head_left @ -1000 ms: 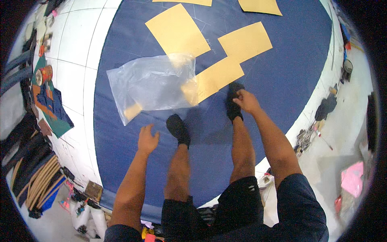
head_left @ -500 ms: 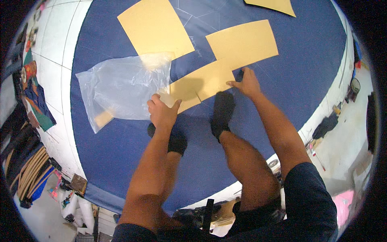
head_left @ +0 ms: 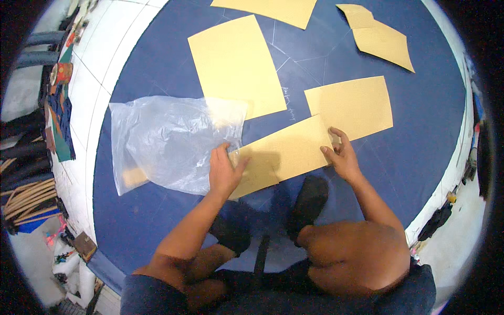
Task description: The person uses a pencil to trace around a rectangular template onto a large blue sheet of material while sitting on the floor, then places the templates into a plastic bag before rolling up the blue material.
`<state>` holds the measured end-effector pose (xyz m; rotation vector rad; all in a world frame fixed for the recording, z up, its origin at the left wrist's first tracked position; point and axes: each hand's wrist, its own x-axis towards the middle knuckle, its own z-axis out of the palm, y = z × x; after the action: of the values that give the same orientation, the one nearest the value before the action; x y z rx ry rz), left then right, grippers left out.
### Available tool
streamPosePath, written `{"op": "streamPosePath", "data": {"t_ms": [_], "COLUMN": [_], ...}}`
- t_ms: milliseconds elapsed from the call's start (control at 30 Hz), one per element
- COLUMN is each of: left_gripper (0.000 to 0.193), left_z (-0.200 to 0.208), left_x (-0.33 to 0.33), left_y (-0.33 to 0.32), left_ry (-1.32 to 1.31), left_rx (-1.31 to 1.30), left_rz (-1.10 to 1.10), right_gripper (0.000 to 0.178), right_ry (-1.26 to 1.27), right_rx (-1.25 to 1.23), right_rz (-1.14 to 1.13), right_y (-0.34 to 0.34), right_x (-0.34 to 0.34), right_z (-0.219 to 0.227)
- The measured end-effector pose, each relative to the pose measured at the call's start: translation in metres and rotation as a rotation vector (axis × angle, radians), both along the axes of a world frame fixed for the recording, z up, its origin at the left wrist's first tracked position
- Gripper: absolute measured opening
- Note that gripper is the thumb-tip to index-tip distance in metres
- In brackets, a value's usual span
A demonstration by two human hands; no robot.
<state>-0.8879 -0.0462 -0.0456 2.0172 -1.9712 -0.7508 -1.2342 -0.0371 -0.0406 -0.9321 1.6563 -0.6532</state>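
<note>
A long yellow sheet (head_left: 294, 149) of stiff card or foam lies slantwise in front of my feet. My right hand (head_left: 346, 160) grips its right end, thumb on the top face and fingers at the edge. At the other end my left hand (head_left: 224, 172) rests with thumb spread from its fingers, where the sheet meets a clear plastic bag (head_left: 168, 139). The bag lies flat and crumpled, partly over a larger yellow sheet (head_left: 236, 63); a small yellow piece shows through its lower left corner. Another yellow sheet (head_left: 357, 107) lies beyond my right hand, touching or overlapped by the long one.
Dark blue material (head_left: 157, 226) with chalk lines covers the floor, and my feet in black socks stand on it. More yellow pieces, one angular (head_left: 383, 42), lie farther off. White tiles (head_left: 100, 58) border the left. Rolls and wooden sticks (head_left: 31, 199) are at far left.
The view has shifted, so the sheets sit lower and more of the far pieces shows. Both hands remain at the ends of the long sheet. My knees have come closer together.
</note>
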Motion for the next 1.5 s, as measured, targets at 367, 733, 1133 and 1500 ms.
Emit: {"op": "streamPosePath", "data": {"t_ms": [367, 733, 1133, 1500], "left_gripper": [0.029, 0.027, 0.026, 0.022], "left_z": [0.079, 0.128, 0.106, 0.147], "left_x": [0.018, -0.007, -0.003, 0.029], "left_y": [-0.058, -0.077, -0.06, -0.083], "left_ry": [0.255, 0.325, 0.397, 0.232], "left_rx": [0.059, -0.223, -0.115, -0.388], "left_rz": [0.109, 0.299, 0.337, 0.388], "right_gripper": [0.044, 0.052, 0.043, 0.068], "right_ry": [-0.402, 0.014, -0.058, 0.589], "right_rx": [0.003, -0.326, -0.441, -0.435], "right_rz": [-0.429, 0.334, 0.202, 0.159], "right_y": [-0.011, -0.112, -0.064, -0.176], "right_x": [0.026, 0.137, 0.174, 0.122], "right_z": [0.007, 0.047, -0.033, 0.0]}}
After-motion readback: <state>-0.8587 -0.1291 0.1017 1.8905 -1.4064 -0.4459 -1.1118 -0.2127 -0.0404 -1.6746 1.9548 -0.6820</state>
